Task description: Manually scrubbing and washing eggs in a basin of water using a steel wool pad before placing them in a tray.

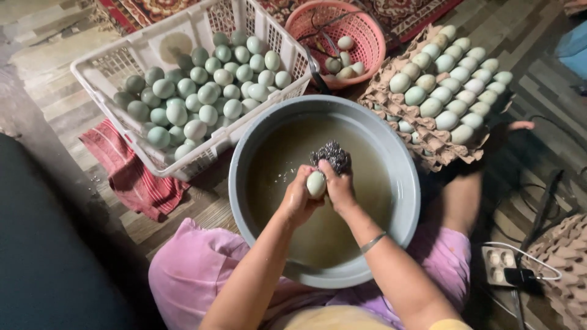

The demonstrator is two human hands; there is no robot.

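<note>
Left hand (298, 198) wrapped around pale egg (316, 184), dead centre over grey basin (403, 183). Right hand (338, 186) clenched on steel scourer (332, 156), pressed against egg at one o'clock.

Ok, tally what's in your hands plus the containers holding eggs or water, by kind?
Pale green egg in left hand: 1
Steel wool scourer in right hand: 1
Grey round plastic basin: 1
White slatted plastic crate: 1
Pink round plastic basket: 1
Brown cardboard egg tray stack holding eggs: 1
Total: 6
</note>
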